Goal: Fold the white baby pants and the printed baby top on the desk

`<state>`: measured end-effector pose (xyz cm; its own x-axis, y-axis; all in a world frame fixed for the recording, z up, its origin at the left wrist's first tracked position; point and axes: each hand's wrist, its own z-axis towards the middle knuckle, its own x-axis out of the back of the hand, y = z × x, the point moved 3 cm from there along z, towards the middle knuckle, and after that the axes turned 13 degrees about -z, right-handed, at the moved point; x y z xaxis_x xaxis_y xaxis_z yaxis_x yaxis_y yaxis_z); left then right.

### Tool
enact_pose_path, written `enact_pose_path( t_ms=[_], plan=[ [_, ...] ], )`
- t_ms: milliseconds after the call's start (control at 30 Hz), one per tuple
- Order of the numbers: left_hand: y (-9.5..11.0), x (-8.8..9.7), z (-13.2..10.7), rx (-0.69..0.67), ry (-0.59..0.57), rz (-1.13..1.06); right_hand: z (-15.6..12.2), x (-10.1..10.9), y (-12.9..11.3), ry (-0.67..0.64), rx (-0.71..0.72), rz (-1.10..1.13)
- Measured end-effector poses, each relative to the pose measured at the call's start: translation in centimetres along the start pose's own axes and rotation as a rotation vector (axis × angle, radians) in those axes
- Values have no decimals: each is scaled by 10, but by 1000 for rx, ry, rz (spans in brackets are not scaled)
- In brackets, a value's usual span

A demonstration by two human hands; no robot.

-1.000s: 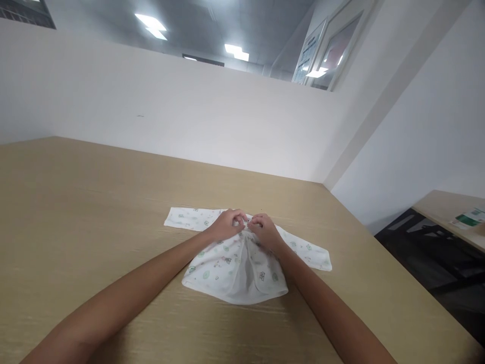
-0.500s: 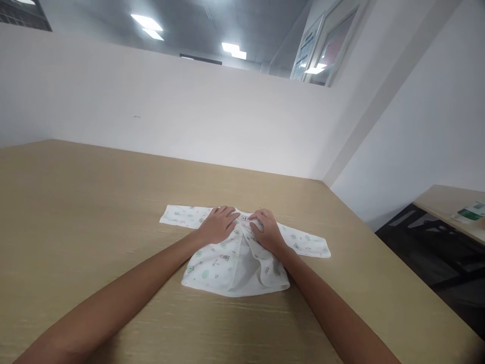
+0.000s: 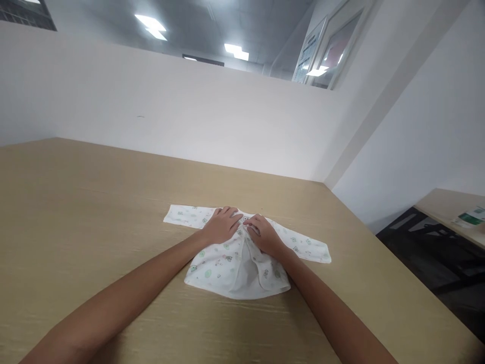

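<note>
A white baby shirt (image 3: 217, 265) with small green and grey animal prints lies spread on the table, long sleeves out to both sides. Its front opening parts below the neck and shows the plain inside. My left hand (image 3: 222, 226) rests on the shirt beside the collar, fingers stretched out over the cloth. On the other side of the neck, my right hand (image 3: 264, 235) has its fingers bent, with thumb and fingertips closed on the cloth at the top of the front opening. The neck label is partly covered by the right fingers.
The wooden table (image 3: 113, 182) reaches back to a low white partition (image 3: 189, 111). At the right, beyond the table edge, stands another table (image 3: 443, 202) with a green-and-white packet (image 3: 472, 217) on it.
My right hand has shifted slightly left and down towards the front opening, its fingers now gathered near the collar. The left hand stays on the cloth. The view has tilted slightly.
</note>
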<state>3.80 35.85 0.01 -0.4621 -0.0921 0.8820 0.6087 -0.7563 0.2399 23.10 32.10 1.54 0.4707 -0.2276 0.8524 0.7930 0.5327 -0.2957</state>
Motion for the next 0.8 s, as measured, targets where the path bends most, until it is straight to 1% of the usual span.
enact_pose_path(
  t_ms=[100, 167, 467, 567, 633, 700, 767, 800],
  plan=[
    [0, -1, 0, -5, 7, 3, 4, 0, 3, -19, -76, 86],
    [0, -1, 0, -7, 12, 0, 7, 0, 4, -16, -105, 95],
    [-1, -3, 1, -6, 12, 14, 14, -6, 1, 50, -195, -5],
    [0, -2, 2, 5, 8, -6, 13, -4, -2, 78, -195, -25],
    [5, 4, 3, 13, 13, -60, 9, 3, -7, 128, -166, -26],
    [12, 15, 5, 20, 41, -155, 0, 12, -15, 183, -136, -21],
    [22, 28, 5, 47, 56, -270, -14, 19, -26, 192, -123, -37],
    [26, 34, 4, 76, 28, -331, -21, 21, -32, 175, -125, -58]
  ],
)
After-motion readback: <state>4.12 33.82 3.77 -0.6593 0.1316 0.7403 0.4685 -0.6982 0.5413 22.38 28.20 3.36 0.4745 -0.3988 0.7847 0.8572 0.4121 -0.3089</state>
